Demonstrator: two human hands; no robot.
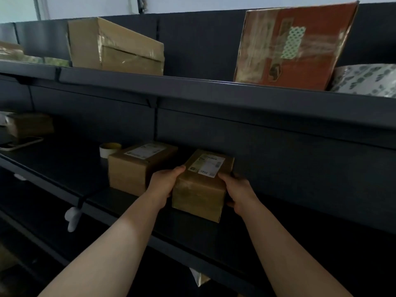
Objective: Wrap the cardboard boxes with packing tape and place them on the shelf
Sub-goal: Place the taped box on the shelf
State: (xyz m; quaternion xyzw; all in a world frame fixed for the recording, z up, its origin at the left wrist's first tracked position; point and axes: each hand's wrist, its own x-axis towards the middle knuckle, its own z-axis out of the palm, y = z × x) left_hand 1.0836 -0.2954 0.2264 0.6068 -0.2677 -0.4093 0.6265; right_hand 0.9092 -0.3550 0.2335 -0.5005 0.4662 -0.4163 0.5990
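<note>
Left hand [165,183], right hand [237,191]: each grip grasping box [201,189] side, near shelf [64,163] front. Slide back level beside second box [132,168].

The shelf [289,189] lies bare to the right of the held box [203,189] and back to the rear panel [278,151]. To its left a labelled box [132,168] stands near, and the left hand [165,181] fills the gap between them. A tape roll [108,149] sits behind the labelled box. The upper shelf [214,91] limits the headroom.
</note>
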